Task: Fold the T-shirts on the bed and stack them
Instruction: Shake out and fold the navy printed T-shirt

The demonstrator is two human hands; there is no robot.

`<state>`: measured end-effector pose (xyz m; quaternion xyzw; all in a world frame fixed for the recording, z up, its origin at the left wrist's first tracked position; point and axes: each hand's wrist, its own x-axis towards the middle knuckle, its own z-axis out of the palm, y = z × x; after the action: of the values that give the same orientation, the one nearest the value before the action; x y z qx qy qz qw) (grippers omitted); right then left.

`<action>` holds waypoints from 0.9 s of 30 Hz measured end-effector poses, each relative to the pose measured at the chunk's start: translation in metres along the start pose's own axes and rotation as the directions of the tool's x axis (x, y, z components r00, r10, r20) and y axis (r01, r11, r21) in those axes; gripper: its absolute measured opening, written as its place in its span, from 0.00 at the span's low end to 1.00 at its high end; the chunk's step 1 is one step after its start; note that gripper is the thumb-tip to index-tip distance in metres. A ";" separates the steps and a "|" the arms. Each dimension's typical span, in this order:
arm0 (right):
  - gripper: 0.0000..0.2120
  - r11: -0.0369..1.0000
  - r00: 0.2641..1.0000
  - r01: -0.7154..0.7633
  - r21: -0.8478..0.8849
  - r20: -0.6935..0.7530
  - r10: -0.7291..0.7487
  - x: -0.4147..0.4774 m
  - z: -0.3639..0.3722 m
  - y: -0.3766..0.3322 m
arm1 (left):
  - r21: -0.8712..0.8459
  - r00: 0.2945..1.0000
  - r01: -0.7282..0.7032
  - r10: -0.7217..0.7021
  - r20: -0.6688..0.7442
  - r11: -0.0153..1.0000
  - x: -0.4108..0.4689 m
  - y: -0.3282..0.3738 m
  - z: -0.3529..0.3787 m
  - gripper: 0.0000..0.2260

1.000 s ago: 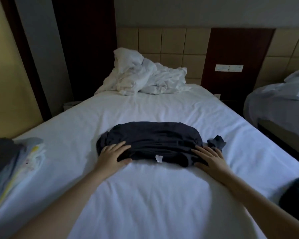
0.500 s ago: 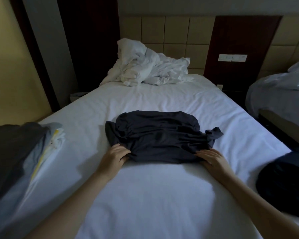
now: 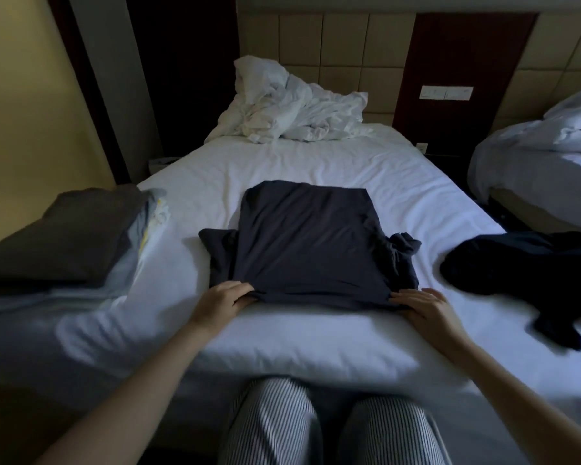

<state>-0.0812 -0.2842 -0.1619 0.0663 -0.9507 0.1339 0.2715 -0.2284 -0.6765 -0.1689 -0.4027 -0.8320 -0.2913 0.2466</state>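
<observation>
Navy T-shirt (image 3: 306, 243) on bed (image 3: 316, 162): near corners pinched in fingers, left hand (image 3: 222, 298) 7 o'clock, right hand (image 3: 423, 305) 5 o'clock; folded stack (image 3: 64, 236) 9 o'clock.

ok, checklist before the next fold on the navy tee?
1. Left hand grips the near left corner of the navy T-shirt: ok.
2. Right hand at the near right corner, pinch hidden: cannot tell.
3. Sleeves tucked: not ok; left sleeve sticks out flat, right sleeve is bunched.
4. Body panel smooth: ok.
5. Room to fold forward: ok, bare sheet up to the crumpled duvet.
6. Folded stack at the left, top flat: ok.
</observation>
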 end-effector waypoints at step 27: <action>0.41 0.991 0.928 -0.028 -0.133 0.366 0.075 -0.046 -0.032 -0.121 | -0.231 0.869 0.494 -0.471 0.150 0.838 -0.049 0.063 -0.053 0.23</action>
<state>-0.0026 -0.3884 -0.1339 0.0481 -0.9928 0.0660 0.0875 -0.1408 -0.7064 -0.1453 -0.2214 -0.8704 -0.4336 0.0733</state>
